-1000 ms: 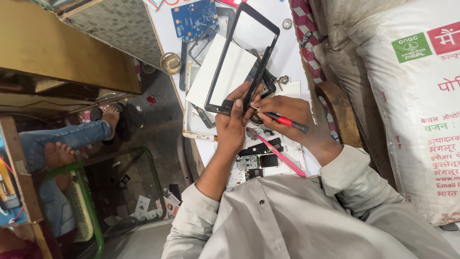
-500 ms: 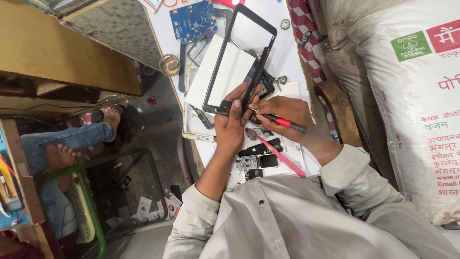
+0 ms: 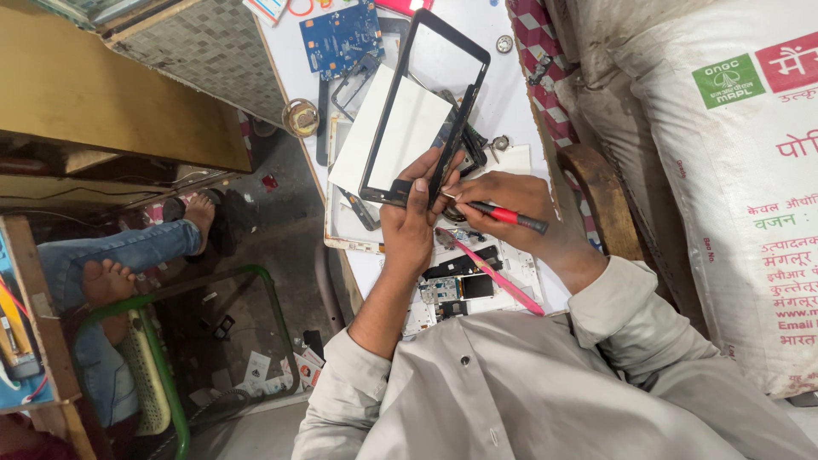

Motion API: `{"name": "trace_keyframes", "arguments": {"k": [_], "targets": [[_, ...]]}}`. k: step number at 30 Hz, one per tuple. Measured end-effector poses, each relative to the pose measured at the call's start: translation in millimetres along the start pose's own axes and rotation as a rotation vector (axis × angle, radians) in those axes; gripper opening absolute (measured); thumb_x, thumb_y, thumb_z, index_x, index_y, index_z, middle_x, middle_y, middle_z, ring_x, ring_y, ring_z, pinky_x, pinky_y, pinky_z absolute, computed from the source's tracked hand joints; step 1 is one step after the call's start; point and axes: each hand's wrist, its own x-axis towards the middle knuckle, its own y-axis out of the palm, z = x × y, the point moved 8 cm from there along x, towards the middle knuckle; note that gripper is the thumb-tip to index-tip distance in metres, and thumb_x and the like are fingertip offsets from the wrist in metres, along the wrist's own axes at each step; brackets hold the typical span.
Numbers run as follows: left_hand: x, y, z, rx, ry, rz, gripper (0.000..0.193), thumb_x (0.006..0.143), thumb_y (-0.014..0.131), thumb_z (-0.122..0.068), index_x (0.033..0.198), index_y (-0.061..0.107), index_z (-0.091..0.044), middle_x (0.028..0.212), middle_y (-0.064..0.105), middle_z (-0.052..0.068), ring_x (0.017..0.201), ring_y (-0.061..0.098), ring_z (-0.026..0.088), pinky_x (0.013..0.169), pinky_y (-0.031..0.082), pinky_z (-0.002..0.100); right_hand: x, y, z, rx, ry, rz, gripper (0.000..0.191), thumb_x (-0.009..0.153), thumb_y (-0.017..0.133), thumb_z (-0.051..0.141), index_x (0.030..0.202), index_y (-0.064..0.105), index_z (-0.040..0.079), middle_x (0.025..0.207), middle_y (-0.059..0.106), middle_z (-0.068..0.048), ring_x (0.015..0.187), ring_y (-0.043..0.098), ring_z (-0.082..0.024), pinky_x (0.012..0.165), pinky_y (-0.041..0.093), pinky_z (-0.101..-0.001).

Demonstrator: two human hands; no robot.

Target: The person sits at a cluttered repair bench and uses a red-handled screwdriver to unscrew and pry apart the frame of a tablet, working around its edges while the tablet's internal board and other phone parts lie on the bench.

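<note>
My left hand (image 3: pixel 415 217) grips the lower edge of a black tablet frame (image 3: pixel 394 111) that stands tilted on the white table (image 3: pixel 511 94), with a white sheet (image 3: pixel 400 128) showing behind its opening. My right hand (image 3: pixel 511 204) holds a red-and-black screwdriver (image 3: pixel 503 216), its tip at the frame's lower right corner next to my left fingers. Below my hands lie a pink tool (image 3: pixel 498 277) and a small circuit board with black parts (image 3: pixel 456 290).
A blue circuit board (image 3: pixel 341 36) lies at the table's far end, with a round speaker part (image 3: pixel 301 117) at the left edge. A large white sack (image 3: pixel 724 170) stands at the right. Another person's bare feet and jeans (image 3: pixel 128 255) are on the floor at the left, by a green-framed chair (image 3: pixel 162 375).
The view has shifted slightly; my hands stay at the frame's lower corner with the screwdriver tip moving only a little.
</note>
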Motion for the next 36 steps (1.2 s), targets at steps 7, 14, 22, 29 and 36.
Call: {"name": "trace_keyframes", "arguments": {"k": [7, 14, 22, 29, 36], "targets": [[-0.6, 0.8, -1.5, 0.004, 0.000, -0.009, 0.050, 0.113, 0.043, -0.021, 0.150, 0.036, 0.012, 0.147, 0.054, 0.032, 0.136, 0.057, 0.033, 0.115, 0.051, 0.040, 0.4, -0.5, 5.0, -0.022, -0.089, -0.020, 0.021, 0.088, 0.077, 0.000, 0.108, 0.069, 0.000, 0.109, 0.075, -0.015, 0.098, 0.076, -0.028, 0.081, 0.061, -0.0338], [-0.6, 2.8, -4.2, 0.015, 0.001, -0.006, 0.050, 0.113, 0.042, -0.021, 0.149, 0.036, 0.012, 0.148, 0.053, 0.032, 0.139, 0.056, 0.033, 0.114, 0.051, 0.040, -0.4, -0.9, 2.7, -0.006, -0.054, -0.028, 0.019, 0.090, 0.076, -0.001, 0.108, 0.069, -0.001, 0.111, 0.075, -0.016, 0.101, 0.077, -0.028, 0.083, 0.061, -0.0339], [-0.4, 4.2, -4.4, 0.017, -0.001, -0.007, 0.048, 0.112, 0.040, -0.020, 0.149, 0.037, 0.012, 0.147, 0.053, 0.031, 0.139, 0.055, 0.033, 0.115, 0.052, 0.041, -2.1, -3.0, 0.0, -0.030, 0.025, -0.011, 0.017, 0.090, 0.076, 0.000, 0.106, 0.071, 0.000, 0.109, 0.076, -0.014, 0.099, 0.077, -0.026, 0.084, 0.061, -0.0333], [-0.4, 3.2, -3.9, 0.017, -0.001, -0.019, 0.047, 0.113, 0.041, -0.018, 0.149, 0.038, 0.012, 0.148, 0.053, 0.032, 0.139, 0.055, 0.034, 0.115, 0.050, 0.040, 2.0, 0.8, 1.4, 0.027, -0.061, -0.028, 0.016, 0.090, 0.075, 0.000, 0.105, 0.070, 0.000, 0.109, 0.076, -0.014, 0.098, 0.077, -0.026, 0.083, 0.061, -0.0322], [-0.2, 2.7, -3.8, 0.016, -0.005, -0.015, 0.048, 0.113, 0.042, -0.019, 0.149, 0.038, 0.012, 0.147, 0.054, 0.032, 0.136, 0.056, 0.034, 0.114, 0.051, 0.039, 0.1, 0.4, 2.1, 0.011, -0.067, -0.025, 0.018, 0.089, 0.076, 0.000, 0.106, 0.070, 0.000, 0.110, 0.075, -0.015, 0.100, 0.076, -0.026, 0.084, 0.060, -0.0326]]}}
